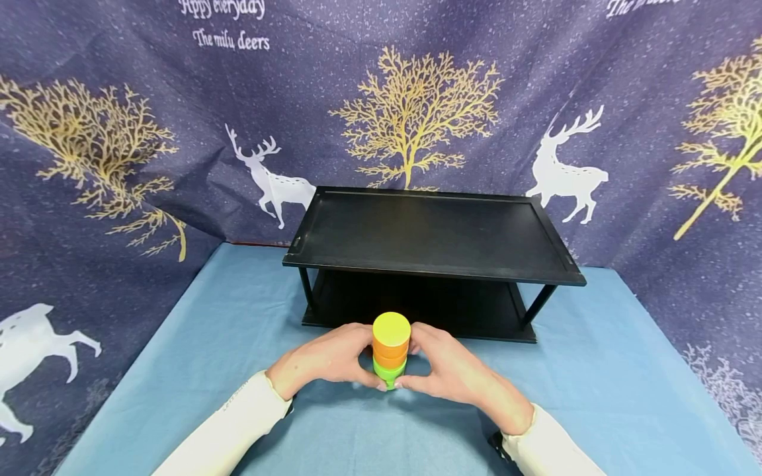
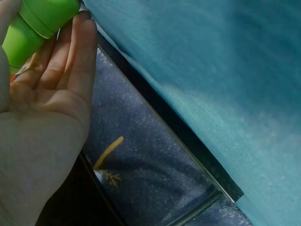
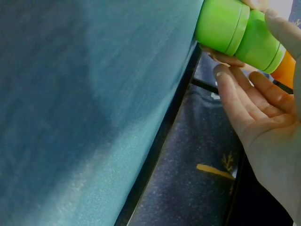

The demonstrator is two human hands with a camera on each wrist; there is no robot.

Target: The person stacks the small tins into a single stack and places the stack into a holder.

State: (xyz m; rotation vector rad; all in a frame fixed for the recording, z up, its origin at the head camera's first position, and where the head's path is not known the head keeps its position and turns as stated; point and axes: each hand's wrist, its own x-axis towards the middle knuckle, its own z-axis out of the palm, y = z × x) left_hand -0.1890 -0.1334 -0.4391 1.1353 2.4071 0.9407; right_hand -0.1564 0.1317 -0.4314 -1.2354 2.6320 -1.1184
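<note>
A stack of cups (image 1: 391,344) stands upright in the middle of the head view, yellow on top, orange below and green at the bottom. My left hand (image 1: 339,356) holds it from the left, thumb at the front of the green part and fingers round the side. From the right, my right hand (image 1: 448,365) holds the same stack, its thumb close to the left one. Two green cups (image 3: 240,33) show in the right wrist view, with the thumb over them and the fingers on the far side. In the left wrist view, green cups (image 2: 37,28) lie beside the fingers.
A black two-tier rack (image 1: 428,231) stands right behind the stack, its lower shelf (image 1: 411,297) close beyond the fingertips. Blue cloth (image 1: 226,317) covers the table. A dark curtain (image 1: 309,86) printed with deer and trees hangs behind and at the sides.
</note>
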